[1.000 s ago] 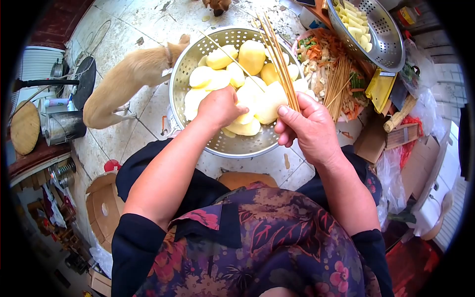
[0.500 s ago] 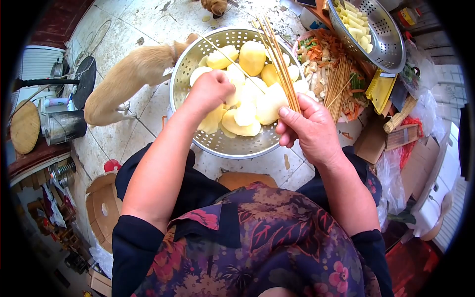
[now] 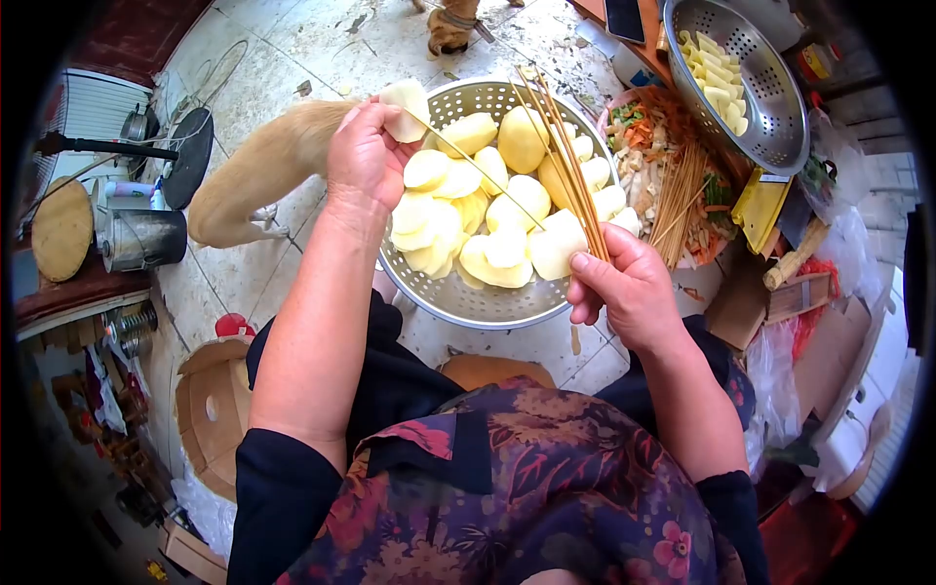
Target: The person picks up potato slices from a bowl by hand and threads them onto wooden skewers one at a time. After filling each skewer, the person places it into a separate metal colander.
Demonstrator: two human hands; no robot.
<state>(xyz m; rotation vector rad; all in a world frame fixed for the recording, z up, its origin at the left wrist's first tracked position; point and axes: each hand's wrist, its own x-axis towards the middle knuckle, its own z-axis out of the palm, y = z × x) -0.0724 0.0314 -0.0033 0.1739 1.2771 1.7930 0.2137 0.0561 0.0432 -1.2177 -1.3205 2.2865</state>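
Observation:
My left hand [image 3: 370, 156] pinches a thin potato slice [image 3: 406, 109] at the far tip of a long bamboo skewer [image 3: 468, 161]. That skewer slants down to the right, over a metal colander [image 3: 439, 304] full of peeled potatoes and slices. Another potato slice [image 3: 558, 246] sits low on it, close to my right hand [image 3: 629, 283]. The right hand is closed round a bundle of bamboo skewers [image 3: 570, 166] whose points spread up and away. Inside the colander, a pile of potato slices [image 3: 424, 234] lies at the left and whole potatoes [image 3: 523, 136] lie toward the back.
At the upper right, a second colander [image 3: 780, 117] holds cut yellow pieces. Below it, loose skewers [image 3: 682, 200] lie across chopped vegetables [image 3: 634, 122]. A tan dog [image 3: 263, 166] stands left of the potatoes; another animal [image 3: 450, 29] is farther back. A cardboard box [image 3: 210, 419] lies at lower left.
My left hand has risen from the potato pile to the skewer's tip, now with a slice in its fingers. My right hand still grips the bundle. The tan dog's head is now hidden.

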